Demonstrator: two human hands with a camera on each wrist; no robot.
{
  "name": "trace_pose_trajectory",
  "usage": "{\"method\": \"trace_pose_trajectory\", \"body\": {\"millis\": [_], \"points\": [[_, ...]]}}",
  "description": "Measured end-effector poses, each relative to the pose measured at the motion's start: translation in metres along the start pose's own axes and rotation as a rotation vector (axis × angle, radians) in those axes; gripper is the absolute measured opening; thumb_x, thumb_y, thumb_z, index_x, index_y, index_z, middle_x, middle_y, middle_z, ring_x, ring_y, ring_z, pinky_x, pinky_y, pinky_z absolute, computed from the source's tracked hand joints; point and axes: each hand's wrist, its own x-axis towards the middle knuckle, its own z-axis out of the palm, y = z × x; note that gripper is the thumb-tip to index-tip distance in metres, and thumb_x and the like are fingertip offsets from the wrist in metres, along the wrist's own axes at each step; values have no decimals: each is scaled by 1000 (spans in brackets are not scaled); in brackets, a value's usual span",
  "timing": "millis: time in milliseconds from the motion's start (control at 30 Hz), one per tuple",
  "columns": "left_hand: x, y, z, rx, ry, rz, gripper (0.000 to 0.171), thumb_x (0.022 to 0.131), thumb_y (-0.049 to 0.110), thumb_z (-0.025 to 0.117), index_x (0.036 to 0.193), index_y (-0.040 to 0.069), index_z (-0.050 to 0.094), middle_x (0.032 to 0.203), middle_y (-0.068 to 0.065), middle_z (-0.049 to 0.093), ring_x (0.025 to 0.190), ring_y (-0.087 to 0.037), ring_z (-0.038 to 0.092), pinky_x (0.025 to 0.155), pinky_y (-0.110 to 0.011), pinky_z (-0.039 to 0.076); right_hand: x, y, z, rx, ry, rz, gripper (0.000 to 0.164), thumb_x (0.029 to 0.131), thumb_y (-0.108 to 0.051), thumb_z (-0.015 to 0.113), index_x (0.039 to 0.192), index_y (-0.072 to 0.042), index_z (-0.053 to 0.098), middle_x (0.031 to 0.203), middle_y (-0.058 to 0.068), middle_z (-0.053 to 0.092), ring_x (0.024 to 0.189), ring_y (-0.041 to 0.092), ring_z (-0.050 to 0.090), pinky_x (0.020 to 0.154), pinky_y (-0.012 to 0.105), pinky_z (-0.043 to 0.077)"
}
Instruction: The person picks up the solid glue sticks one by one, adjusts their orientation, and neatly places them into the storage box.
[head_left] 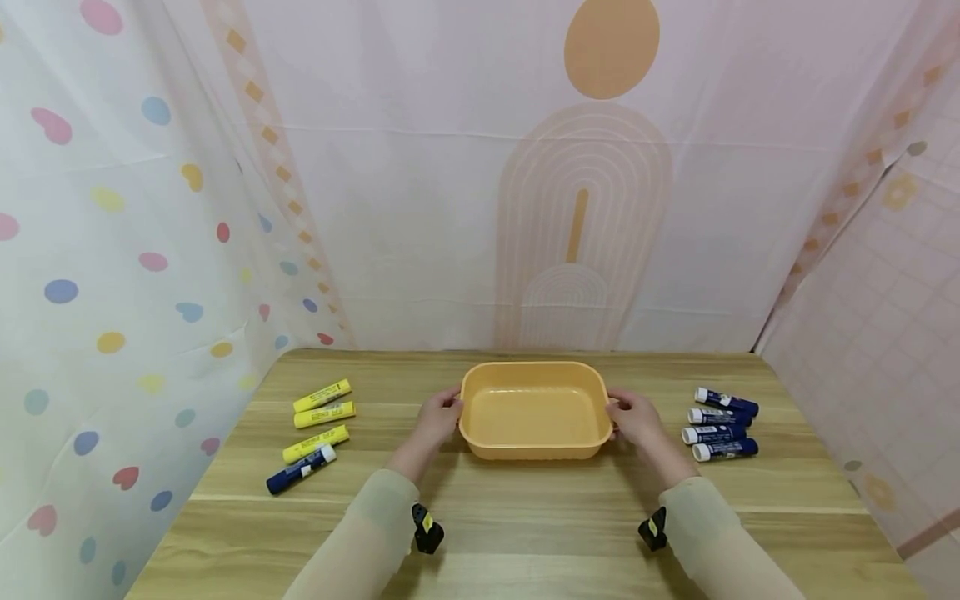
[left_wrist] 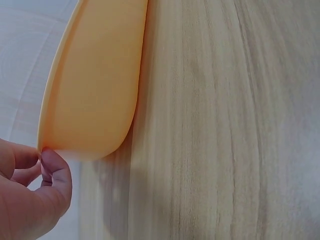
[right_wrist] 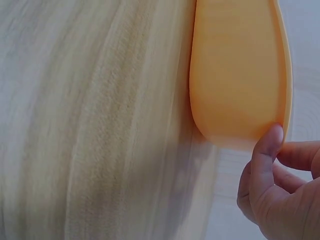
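Observation:
A shallow yellow-orange plastic basin (head_left: pixel 536 452) with rounded corners and nothing inside sits at the middle of the wooden table. My left hand (head_left: pixel 438 419) pinches its left end at the rim between thumb and fingers. At the opposite end, my right hand (head_left: pixel 634 415) grips the rim the same way. In the left wrist view the left thumb and fingertips meet at the edge of the basin (left_wrist: pixel 95 80). The right wrist view has the right hand (right_wrist: pixel 280 185) holding the rim of the basin (right_wrist: pixel 240 75).
Yellow glue-stick-like tubes (head_left: pixel 324 414) lie on the left, with a dark blue white-capped tube (head_left: pixel 300 470) in front of them. Several dark blue tubes with white caps (head_left: pixel 723 450) lie in a column on the right. A patterned curtain (head_left: pixel 420 208) hangs behind the table (head_left: pixel 540 525).

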Motion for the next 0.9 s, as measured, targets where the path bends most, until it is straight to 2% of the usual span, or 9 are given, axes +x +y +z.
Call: {"method": "trace_pose_trajectory", "body": {"millis": [267, 367, 433, 500, 600, 700, 833, 900], "points": [[1, -2, -1, 23, -1, 0, 41, 96, 4, 47, 137, 0, 47, 98, -8, 48, 67, -10, 46, 58, -22, 46, 1, 1, 1, -36, -7, 8, 39, 96, -4, 46, 134, 3, 47, 98, 17, 53, 55, 12, 52, 52, 25, 48], [2, -2, 0, 11, -2, 17, 41, 96, 3, 48, 136, -2, 47, 97, -9, 48, 68, -11, 46, 57, -21, 45, 1, 4, -5, -112, -26, -44, 39, 97, -6, 48, 135, 2, 47, 99, 18, 54, 58, 13, 55, 54, 27, 50], [2, -2, 1, 14, -1, 33, 40, 96, 2, 48, 135, -4, 47, 97, -10, 48, 68, -11, 46, 56, -20, 45, 0, 7, -12, -214, -27, -147, 39, 96, -8, 52, 133, 2, 49, 99, 19, 56, 66, 15, 58, 58, 27, 51], [2, -2, 1, 10, 2, 26, 40, 95, 2, 48, 135, -2, 48, 96, -9, 48, 68, -11, 46, 57, -21, 45, -1, 11, -22, -310, -30, -286, 40, 95, -9, 55, 132, 3, 49, 100, 20, 58, 76, 21, 61, 65, 30, 51], [1, -1, 1, 18, 6, 24, 40, 95, 2, 48, 135, -1, 48, 96, -9, 48, 67, -11, 45, 57, -22, 45, -7, 19, -42, -435, -38, -490, 42, 93, -12, 58, 133, -1, 51, 110, 20, 59, 97, 30, 58, 80, 40, 51], [1, -1, 1, 18, 8, 15, 41, 95, 2, 49, 136, 0, 48, 96, -8, 48, 66, -10, 45, 57, -22, 45, -17, 27, -65, -589, -54, -627, 43, 92, -15, 61, 134, -10, 52, 124, 18, 55, 113, 38, 51, 88, 56, 46], [1, 0, 0, 49, 0, 16, 40, 96, 4, 48, 137, 0, 47, 99, -9, 48, 70, -12, 46, 56, -20, 43, -29, 42, -97, -865, -12, -829, 49, 84, -17, 71, 131, -17, 56, 128, 14, 54, 115, 36, 49, 88, 57, 44], [1, 0, 0, 81, -5, 24, 40, 97, 5, 48, 137, 0, 47, 101, -10, 49, 74, -13, 47, 57, -19, 42, -32, 51, -112, -948, 10, -929, 54, 78, -16, 76, 129, -17, 58, 125, 14, 56, 112, 35, 51, 86, 55, 45]]}}
